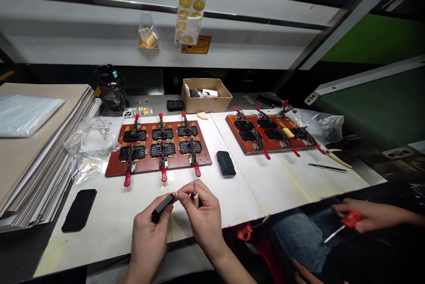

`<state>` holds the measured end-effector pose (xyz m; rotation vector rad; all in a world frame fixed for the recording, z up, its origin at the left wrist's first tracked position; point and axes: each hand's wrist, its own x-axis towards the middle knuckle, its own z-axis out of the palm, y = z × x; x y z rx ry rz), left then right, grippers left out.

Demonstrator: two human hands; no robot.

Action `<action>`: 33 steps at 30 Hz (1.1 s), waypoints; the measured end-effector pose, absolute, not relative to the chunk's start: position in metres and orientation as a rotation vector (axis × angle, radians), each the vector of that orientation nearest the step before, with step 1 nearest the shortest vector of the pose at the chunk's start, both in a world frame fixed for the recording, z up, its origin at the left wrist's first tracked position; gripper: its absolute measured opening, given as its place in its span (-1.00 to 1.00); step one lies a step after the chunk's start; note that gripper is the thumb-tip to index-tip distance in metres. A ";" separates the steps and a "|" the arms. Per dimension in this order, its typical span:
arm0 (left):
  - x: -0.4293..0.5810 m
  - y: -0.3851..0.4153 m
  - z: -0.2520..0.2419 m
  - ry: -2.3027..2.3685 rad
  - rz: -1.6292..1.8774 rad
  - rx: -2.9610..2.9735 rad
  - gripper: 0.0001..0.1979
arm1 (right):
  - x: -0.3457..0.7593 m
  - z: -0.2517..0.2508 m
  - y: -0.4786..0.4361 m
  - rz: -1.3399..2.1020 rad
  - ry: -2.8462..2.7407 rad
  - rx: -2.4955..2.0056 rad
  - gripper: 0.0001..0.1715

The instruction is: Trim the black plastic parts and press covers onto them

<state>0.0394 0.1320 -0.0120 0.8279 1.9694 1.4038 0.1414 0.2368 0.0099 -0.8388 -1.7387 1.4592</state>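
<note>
At my far left the stack of cardboard sheets [33, 155] is crowding the table [109, 217]. A flat black cover [79, 209] is lying just beside it near the front edge, and I judge that a sweep of my elbow that way could be knocking it off. The left fixture board [159, 149] is sitting ahead of me with its red clamp handles [127, 180] sticking out toward me, so a careless reach forward is risking a bump against them.

My left hand [148, 235] is clamping a small black part [162, 208] by its lower end, holding it in the air over the bare white strip between that board and the near edge. My right hand [202, 217] is closed too, pinching the part's upper end with its fingertips while gripping a thin metal tool [195, 195] upright. The two hands are meeting at the part. With the tool this close to my fingers, a slip could be nicking skin or scratching the part. A loosened pinch could be letting the part fall past the edge.

Right of my hands a loose black part [226, 162] is lying on open tabletop, the best free room. Further right the second fixture board [272, 135] is taking up the far table. Another person's hand [365, 215] is holding a red-handled screwdriver [348, 221] below table level, well apart from me.
</note>
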 end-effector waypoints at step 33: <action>-0.076 0.035 -0.045 2.965 0.475 1.012 -0.32 | 0.121 -0.003 0.221 1.755 -2.531 -0.881 -0.76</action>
